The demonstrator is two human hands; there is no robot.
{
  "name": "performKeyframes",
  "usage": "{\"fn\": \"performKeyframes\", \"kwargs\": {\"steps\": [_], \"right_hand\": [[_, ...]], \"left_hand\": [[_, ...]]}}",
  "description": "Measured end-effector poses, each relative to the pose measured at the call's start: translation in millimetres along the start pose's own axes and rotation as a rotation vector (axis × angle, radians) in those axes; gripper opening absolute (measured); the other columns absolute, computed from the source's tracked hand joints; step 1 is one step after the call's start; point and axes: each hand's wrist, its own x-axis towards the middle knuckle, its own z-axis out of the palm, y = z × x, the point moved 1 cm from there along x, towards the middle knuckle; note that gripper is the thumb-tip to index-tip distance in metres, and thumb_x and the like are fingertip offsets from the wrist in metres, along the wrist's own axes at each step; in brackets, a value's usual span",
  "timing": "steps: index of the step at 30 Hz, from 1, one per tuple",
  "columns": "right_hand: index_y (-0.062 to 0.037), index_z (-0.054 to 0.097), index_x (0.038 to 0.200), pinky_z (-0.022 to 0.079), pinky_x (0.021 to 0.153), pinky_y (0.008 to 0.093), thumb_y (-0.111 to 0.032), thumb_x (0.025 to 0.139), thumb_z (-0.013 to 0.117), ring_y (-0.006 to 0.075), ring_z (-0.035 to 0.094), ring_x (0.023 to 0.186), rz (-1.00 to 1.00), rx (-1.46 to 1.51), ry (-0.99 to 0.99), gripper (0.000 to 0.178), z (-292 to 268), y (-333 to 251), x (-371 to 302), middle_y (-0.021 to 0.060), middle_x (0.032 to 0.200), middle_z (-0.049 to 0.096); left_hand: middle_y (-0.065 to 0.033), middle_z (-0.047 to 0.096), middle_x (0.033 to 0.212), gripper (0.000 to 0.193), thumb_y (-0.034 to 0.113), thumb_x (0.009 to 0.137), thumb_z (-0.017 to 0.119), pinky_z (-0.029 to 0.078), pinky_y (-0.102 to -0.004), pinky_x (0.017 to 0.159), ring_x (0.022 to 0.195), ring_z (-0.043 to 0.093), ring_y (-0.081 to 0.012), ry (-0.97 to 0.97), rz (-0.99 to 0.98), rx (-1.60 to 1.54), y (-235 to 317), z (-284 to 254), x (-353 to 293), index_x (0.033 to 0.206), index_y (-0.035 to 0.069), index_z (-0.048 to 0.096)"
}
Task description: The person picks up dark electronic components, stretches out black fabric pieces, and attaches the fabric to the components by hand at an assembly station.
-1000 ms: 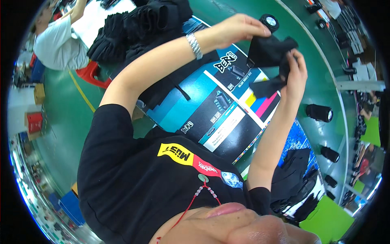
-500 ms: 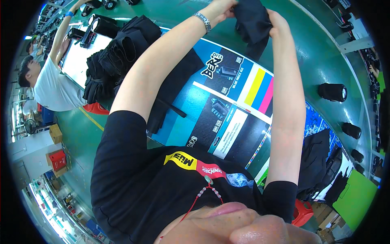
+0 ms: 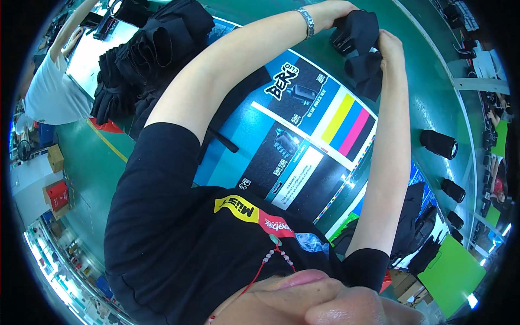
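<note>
Up beyond the far edge of the printed sheet (image 3: 260, 157), both my arms reach out to a piece of black cloth (image 3: 364, 73). My left hand (image 3: 337, 13) grips its upper left part, fingers partly hidden. The cloth's right edge is held in my right hand (image 3: 391, 46), whose fingers bend in behind it. Between the hands, a dark glossy object (image 3: 341, 41) shows beside the cloth; its kind is unclear. Under my left forearm, more black fabric with a strap (image 3: 223, 142) lies across the sheet.
A heap of folded black fabric (image 3: 138, 67) lies to my left, near a co-worker in a white shirt (image 3: 57, 95). Black cylindrical speakers (image 3: 439, 144) stand in a row at right. Nearer are more black cloth (image 3: 406, 222) and a green board (image 3: 452, 276).
Both hands have shifted right and slightly nearer with the black cloth. The cloth has turned, and the dark glossy object beside it now shows.
</note>
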Motion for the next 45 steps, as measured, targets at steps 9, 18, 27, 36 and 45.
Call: {"fn": "performKeyframes", "kwargs": {"steps": [9,18,27,36,45], "right_hand": [[-0.0055,0.072,0.094,0.05,0.08,0.0387,-0.03,0.079,0.062,0.036,0.066,0.086,-0.293,-0.462,0.177,0.03,-6,63,-4,0.0195,0.09,0.069],[-0.0134,0.07,0.106,0.049,0.089,0.0434,-0.037,0.08,0.061,0.0351,0.062,0.103,-0.122,-0.719,0.16,0.036,2,68,-7,0.0173,0.107,0.066],[-0.0025,0.066,0.109,0.05,0.075,0.0322,-0.04,0.088,0.057,0.0226,0.066,0.084,-0.039,0.347,0.051,0.044,-4,49,-56,0.0108,0.094,0.07],[0.003,0.064,0.103,0.046,0.071,0.0228,-0.035,0.082,0.073,0.0078,0.058,0.078,-0.343,0.417,0.011,0.044,-25,22,-144,0.0039,0.085,0.066],[0.002,0.065,0.098,0.043,0.054,0.0259,-0.044,0.074,0.077,0.0129,0.056,0.06,-0.062,0.244,-0.02,0.053,-23,-15,-150,0.0063,0.073,0.064]], "left_hand": [[-0.0146,0.068,0.083,0.02,0.017,0.085,0.055,0.05,-0.0374,0.071,0.076,0.065,-0.0307,0.284,0.592,0.897,-52,-26,-6,0.091,0.007,0.071],[-0.0038,0.068,0.099,0.017,0.016,0.084,0.057,0.046,-0.0355,0.081,0.091,0.061,-0.0283,0.489,0.946,1.399,-52,-20,-21,0.089,0.008,0.071],[-0.0088,0.066,0.089,0.064,0.06,0.093,0.041,0.053,-0.0335,0.076,0.081,0.065,-0.0178,0.255,0.27,-0.162,-30,37,-21,0.1,0.0,0.061],[-0.0177,0.066,0.082,0.064,0.051,0.096,0.018,0.056,-0.044,0.071,0.075,0.065,-0.0324,-0.081,0.163,-0.542,16,109,-88,0.097,0.003,0.061],[-0.0216,0.063,0.098,0.056,0.036,0.095,0.015,0.05,-0.0521,0.084,0.094,0.062,-0.0342,0.292,0.136,-0.802,4,71,-103,0.103,0.001,0.058]]}}
